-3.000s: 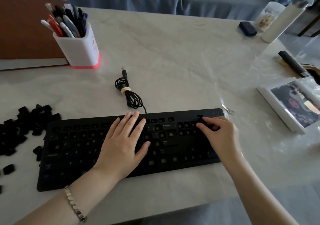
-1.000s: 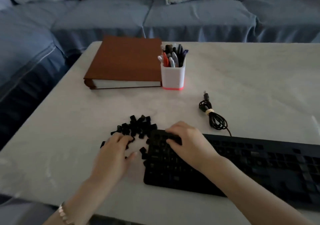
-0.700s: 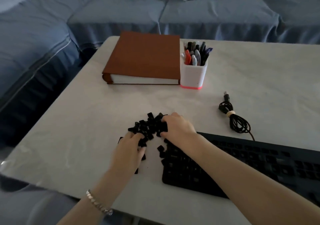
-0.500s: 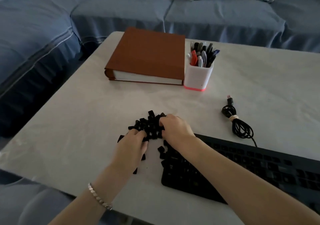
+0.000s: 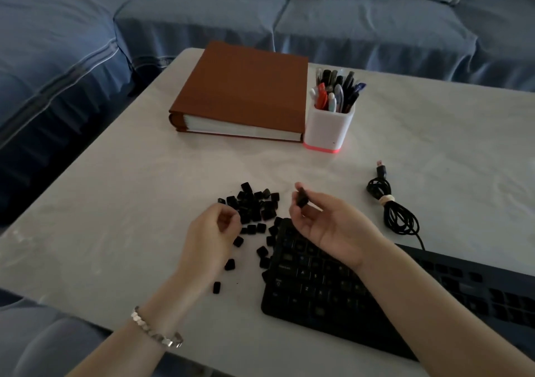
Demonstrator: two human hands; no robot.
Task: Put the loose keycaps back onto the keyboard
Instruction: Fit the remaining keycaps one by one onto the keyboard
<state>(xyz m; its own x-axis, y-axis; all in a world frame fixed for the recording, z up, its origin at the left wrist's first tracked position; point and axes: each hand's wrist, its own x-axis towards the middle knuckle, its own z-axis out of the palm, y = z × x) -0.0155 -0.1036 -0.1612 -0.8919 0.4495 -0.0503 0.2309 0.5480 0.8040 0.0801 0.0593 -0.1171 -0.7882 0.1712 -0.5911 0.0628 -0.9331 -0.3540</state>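
The black keyboard (image 5: pixel 324 292) lies at the lower right of the white table, its left end toward the middle. Just off that end sits a pile of several loose black keycaps (image 5: pixel 256 205), and a few more lie scattered nearer me (image 5: pixel 230 264). My right hand (image 5: pixel 327 226) is raised palm up above the keyboard's top left corner and pinches one black keycap (image 5: pixel 302 198) between thumb and fingertips. My left hand (image 5: pixel 210 240) hovers at the left edge of the pile with its fingers curled inward. Whether it holds a keycap is hidden in shadow.
A thick brown book (image 5: pixel 243 89) lies at the back of the table, with a white pen holder (image 5: pixel 328 129) full of pens beside it. The keyboard's coiled black cable (image 5: pixel 395 211) lies to the right. A blue sofa wraps round the table's far and left sides.
Both hands have lifted out of the keycap pile. My right hand has turned palm up and now holds one keycap. The view has shifted slightly.
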